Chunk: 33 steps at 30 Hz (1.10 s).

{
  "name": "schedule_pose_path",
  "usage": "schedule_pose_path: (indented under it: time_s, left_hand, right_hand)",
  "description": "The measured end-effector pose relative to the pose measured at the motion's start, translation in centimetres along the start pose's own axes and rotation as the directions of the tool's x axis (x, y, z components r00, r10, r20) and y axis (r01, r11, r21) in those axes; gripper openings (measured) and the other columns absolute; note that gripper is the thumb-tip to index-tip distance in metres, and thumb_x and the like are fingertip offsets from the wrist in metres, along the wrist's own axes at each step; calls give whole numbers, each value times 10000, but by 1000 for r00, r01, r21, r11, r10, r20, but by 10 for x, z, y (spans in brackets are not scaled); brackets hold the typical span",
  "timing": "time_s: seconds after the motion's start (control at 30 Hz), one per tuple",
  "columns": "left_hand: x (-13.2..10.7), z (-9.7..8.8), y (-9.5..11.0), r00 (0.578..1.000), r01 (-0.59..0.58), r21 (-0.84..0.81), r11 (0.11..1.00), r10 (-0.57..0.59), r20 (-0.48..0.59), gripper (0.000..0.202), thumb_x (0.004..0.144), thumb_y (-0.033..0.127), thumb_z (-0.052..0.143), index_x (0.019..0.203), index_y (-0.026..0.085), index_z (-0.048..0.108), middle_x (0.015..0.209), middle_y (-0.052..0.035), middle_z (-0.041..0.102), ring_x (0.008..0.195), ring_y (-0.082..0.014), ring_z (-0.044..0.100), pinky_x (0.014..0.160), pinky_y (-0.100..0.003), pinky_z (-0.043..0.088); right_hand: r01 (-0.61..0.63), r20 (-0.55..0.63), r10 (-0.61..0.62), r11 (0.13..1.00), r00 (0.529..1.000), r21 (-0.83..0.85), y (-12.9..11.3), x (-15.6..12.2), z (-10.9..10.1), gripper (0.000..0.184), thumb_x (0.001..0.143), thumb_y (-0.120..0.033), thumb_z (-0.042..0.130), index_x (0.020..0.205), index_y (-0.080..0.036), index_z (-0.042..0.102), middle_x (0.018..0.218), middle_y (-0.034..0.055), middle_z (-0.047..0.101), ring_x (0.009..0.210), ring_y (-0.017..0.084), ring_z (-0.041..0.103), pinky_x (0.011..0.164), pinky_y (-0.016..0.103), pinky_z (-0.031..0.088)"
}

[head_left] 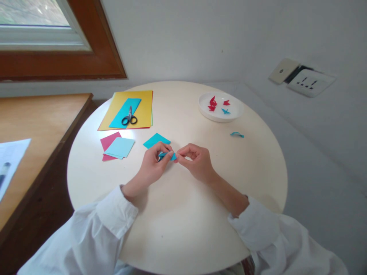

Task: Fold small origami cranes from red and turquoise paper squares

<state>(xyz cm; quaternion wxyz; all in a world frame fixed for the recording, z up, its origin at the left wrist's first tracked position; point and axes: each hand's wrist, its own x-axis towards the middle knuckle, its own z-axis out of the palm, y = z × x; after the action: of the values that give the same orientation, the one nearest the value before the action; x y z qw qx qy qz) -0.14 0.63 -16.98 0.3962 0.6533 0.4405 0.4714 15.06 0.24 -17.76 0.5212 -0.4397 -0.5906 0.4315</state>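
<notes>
A small piece of folded blue paper [173, 156] is held between my two hands, just above the middle of the round table. My left hand [156, 160] pinches it between thumb and fingers, covering part of it. With thumb and fingertips closed, my right hand [196, 160] grips its right-hand tip. Just behind my left hand lies a flat blue paper square [156, 140]. Farther left, light blue paper squares [120, 147] overlap dark pink ones [110, 140].
Black-handled scissors [130, 117] rest on a blue strip [119, 118] over yellow sheets [146, 101]. At the back right, a white dish [220, 119] holds several small red and blue folded paper figures. A curled blue scrap [237, 134] lies in front of it. A wooden desk [43, 114] stands left.
</notes>
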Motion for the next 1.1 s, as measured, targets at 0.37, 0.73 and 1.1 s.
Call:
schedule_pose_path:
  time_s: [0.37,0.73,1.1]
  left_hand:
    - [2,-1,2,1000,9,4,1000,-9,0,193,769,281,629,642,190,515,769,-42,613,702,-155,557,599,-283,417]
    - [2,0,2,1000,-5,-7,1000,5,-22,117,759,267,620,771,195,528,758,-16,576,690,-146,551,602,-273,435]
    - [1,0,-2,1000,2,46,999,-1,-19,100,764,247,601,745,196,517,745,-10,556,682,-142,523,588,-266,405]
  right_hand:
    - [15,8,-15,1000,1000,-13,-1,0,0,122,663,-239,637,581,-190,562,589,-8,622,578,125,582,580,260,464]
    - [-6,13,6,1000,1000,-17,-2,-1,-1,94,668,-225,632,600,-192,576,594,-10,639,580,130,613,590,259,486]
    - [-21,15,21,1000,1000,-10,0,0,-1,122,661,-256,666,599,-191,584,590,-9,650,574,133,621,580,256,496]
